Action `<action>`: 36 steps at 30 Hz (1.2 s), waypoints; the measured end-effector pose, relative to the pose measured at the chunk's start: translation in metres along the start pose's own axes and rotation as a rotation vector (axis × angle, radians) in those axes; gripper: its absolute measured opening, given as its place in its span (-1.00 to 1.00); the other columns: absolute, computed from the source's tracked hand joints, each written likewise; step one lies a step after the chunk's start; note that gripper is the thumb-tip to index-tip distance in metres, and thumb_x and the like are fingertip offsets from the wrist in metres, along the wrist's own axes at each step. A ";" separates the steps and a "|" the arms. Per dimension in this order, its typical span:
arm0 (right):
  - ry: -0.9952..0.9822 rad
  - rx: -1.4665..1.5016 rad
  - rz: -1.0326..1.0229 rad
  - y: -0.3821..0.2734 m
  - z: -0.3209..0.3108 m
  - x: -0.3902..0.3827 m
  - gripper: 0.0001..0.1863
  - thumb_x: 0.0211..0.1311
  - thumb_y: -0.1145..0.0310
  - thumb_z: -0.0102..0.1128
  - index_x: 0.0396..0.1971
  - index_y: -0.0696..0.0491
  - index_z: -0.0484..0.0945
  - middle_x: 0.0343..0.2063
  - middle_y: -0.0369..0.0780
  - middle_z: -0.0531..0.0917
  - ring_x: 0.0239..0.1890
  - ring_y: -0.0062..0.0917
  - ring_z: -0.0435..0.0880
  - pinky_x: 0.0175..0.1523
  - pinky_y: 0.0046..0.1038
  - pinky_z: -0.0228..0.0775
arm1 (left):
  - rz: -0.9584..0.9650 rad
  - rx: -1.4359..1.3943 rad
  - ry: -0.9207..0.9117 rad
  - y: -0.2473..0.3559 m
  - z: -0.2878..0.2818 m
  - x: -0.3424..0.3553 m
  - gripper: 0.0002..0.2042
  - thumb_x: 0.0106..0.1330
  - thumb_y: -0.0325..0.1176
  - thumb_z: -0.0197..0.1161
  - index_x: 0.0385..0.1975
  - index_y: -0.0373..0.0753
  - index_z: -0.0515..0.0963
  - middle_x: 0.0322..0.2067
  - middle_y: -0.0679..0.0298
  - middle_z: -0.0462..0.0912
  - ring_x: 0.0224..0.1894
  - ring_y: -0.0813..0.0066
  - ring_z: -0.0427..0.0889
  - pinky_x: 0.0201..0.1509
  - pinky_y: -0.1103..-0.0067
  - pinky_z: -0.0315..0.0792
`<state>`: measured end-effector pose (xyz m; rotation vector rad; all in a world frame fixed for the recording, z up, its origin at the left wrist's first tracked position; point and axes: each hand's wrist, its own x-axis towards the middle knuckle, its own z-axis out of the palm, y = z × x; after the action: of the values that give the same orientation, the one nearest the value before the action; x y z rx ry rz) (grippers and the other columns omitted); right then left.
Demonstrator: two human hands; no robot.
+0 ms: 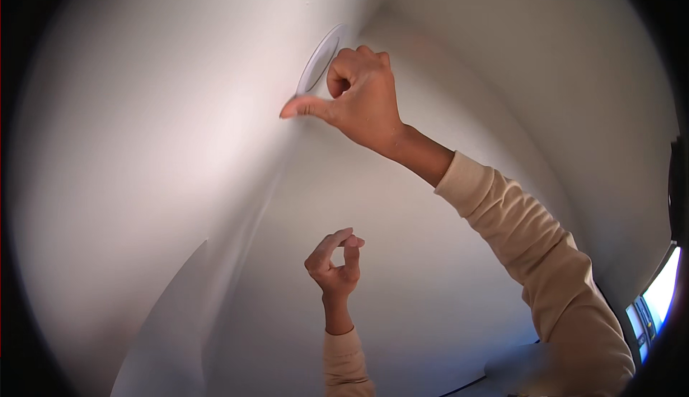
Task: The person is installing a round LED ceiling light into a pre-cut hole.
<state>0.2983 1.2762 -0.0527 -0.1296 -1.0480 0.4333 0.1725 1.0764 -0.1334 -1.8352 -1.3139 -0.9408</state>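
Observation:
My right hand (364, 96) is raised high beside a flat white round disc or ring (319, 60), which sits where a bright pale surface meets a darker one. Its fingers curl inward in a loose fist, and the thumb stretches out to the left across the disc's lower end. Whether the thumb touches the disc, I cannot tell. Lower down, my left hand (335, 262) points up with thumb and fingertips brought together in a pinch. Anything between those tips is too small to make out. Both arms wear beige sleeves.
A bright pale surface (143, 110) fills the left, and a greyer wall-like surface (445, 268) spreads behind my hands. A pale curved panel (169, 332) rises at the lower left. At the right edge is a bright window or screen (657, 293); a dark cable (463, 386) runs near the bottom.

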 end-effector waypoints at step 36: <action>0.235 -0.250 -0.280 0.019 0.054 -0.032 -0.38 -0.17 0.72 0.11 0.05 0.11 0.41 -0.01 -0.16 0.46 0.02 -0.25 0.44 0.03 -0.16 0.26 | 0.003 -0.184 -0.048 -0.060 -0.015 -0.023 -0.87 0.17 -0.61 0.23 -0.29 -0.32 0.57 -0.53 0.18 0.67 -0.49 0.46 0.65 -0.36 0.63 0.51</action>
<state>0.2323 1.2749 -0.0576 -0.2469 -0.8692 0.0298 0.1073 1.0682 -0.1385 -2.0092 -1.2888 -1.0519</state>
